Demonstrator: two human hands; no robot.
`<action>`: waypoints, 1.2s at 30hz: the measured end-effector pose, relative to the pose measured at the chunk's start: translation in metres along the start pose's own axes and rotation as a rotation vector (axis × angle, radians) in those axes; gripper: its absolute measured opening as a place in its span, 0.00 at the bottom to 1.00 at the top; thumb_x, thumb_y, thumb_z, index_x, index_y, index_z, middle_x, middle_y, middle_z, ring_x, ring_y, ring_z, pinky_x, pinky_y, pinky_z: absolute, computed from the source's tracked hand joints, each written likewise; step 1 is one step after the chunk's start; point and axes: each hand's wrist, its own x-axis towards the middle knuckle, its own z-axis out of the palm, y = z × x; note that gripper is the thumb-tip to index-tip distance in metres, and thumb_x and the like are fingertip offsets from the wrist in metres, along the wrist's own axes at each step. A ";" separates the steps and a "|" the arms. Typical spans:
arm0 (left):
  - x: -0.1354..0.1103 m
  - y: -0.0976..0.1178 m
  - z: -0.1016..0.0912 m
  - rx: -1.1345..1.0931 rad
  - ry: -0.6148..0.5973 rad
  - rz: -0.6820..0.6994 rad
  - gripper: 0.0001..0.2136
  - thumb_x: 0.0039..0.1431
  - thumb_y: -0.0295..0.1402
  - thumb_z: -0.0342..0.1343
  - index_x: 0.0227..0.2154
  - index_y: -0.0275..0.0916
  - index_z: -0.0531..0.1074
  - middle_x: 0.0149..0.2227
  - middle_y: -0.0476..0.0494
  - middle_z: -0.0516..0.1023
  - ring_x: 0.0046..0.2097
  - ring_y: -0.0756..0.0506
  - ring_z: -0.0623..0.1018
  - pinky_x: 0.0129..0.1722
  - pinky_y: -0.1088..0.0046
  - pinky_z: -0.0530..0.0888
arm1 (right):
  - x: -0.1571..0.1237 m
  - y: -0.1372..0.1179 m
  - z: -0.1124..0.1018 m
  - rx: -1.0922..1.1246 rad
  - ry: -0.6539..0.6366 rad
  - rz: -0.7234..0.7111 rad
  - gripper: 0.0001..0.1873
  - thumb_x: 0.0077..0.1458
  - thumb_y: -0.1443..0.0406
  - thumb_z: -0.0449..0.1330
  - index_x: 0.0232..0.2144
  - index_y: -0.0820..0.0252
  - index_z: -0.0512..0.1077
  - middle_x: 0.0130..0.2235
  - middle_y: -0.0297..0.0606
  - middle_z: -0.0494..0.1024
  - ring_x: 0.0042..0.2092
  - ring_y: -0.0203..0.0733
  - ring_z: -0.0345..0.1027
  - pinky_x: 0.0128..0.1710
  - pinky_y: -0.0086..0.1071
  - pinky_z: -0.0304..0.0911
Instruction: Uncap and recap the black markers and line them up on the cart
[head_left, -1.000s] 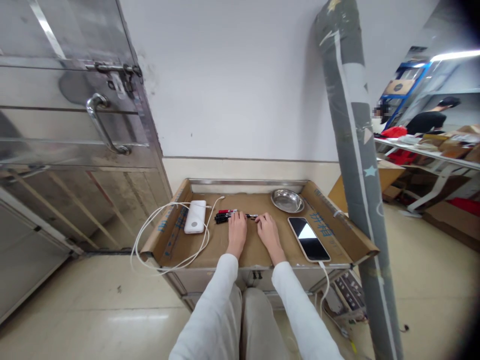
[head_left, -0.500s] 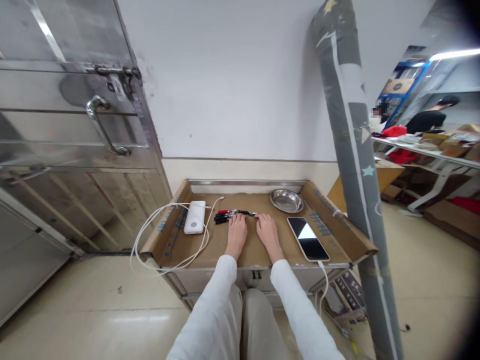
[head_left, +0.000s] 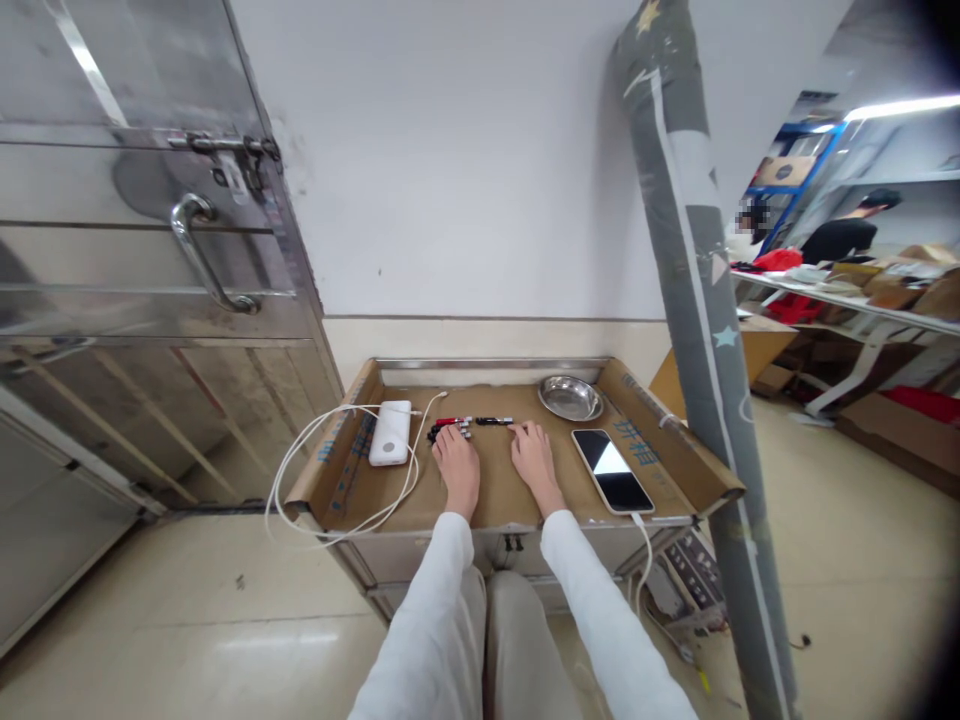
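Observation:
Several pens with black barrels lie bunched on the brown cardboard surface (head_left: 431, 490), a red pen (head_left: 450, 421) among them. My left hand (head_left: 459, 466) is over the near side of this bunch, its fingers bent down and closed on a pen that it partly hides. To the right of the bunch, a single black pen (head_left: 493, 421) lies flat and sideways. My right hand (head_left: 535, 462) rests on the cardboard, fingers loosely apart, with the index fingertip close to that pen's right end; whether they touch I cannot tell.
A white power bank (head_left: 390, 434) with a looped white cable (head_left: 279, 480) is at the left. On the right are a round metal dish (head_left: 571, 398) and a phone (head_left: 613, 471) on a cable. A tall wrapped roll (head_left: 694, 300) leans beside the table. Two people are in the background.
My left hand has moved left, from beside the single black pen onto the pen bunch. That pen now shows uncovered and lies straight. My right hand has barely moved.

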 end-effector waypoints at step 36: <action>0.013 0.004 0.018 -0.921 -0.117 0.246 0.07 0.61 0.34 0.52 0.40 0.39 0.65 0.40 0.43 0.73 0.41 0.48 0.75 0.42 0.69 0.74 | 0.004 0.011 0.012 0.348 0.023 -0.126 0.16 0.57 0.70 0.50 0.44 0.55 0.73 0.41 0.41 0.75 0.42 0.44 0.65 0.45 0.38 0.59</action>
